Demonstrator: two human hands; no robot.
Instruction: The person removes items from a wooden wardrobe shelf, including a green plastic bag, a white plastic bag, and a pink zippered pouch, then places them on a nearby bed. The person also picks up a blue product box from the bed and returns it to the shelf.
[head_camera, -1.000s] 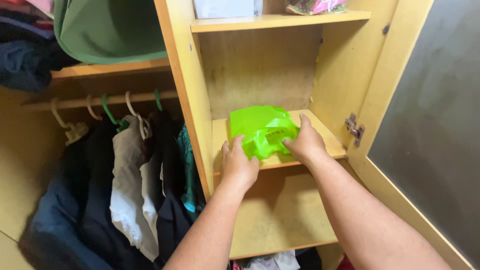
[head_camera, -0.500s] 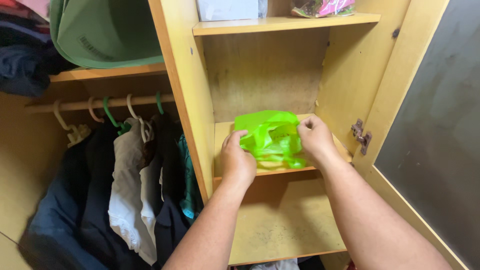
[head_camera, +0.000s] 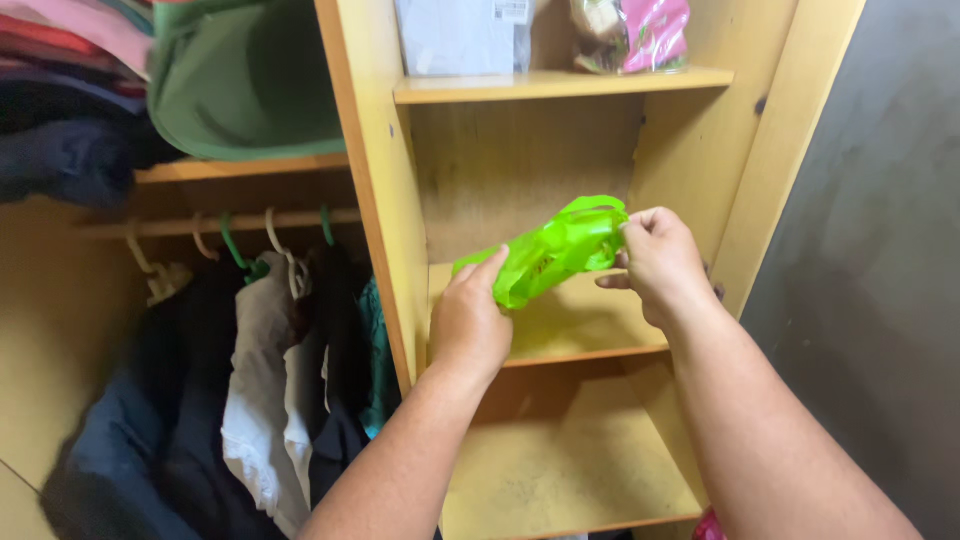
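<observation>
Bright lime-green plastic bag (head_camera: 548, 255), thin, glossy and crumpled, stretched into a slanted strip that rises from lower left to upper right, a looped handle showing at its top end. It hangs in the air above the middle shelf (head_camera: 580, 335) of the yellow wooden wardrobe (head_camera: 372, 200), not touching the board. The left hand (head_camera: 470, 322) is closed around the bag's lower end, thumb up against the plastic. The right hand (head_camera: 658, 258) pinches the upper end, fingers curled tight. A small dark mark on the bag is too blurred to make out. What the bag contains cannot be told. Both forearms run off the bottom edge. Left of the partition, hanging clothes (head_camera: 260, 380) are partly cut off.
</observation>
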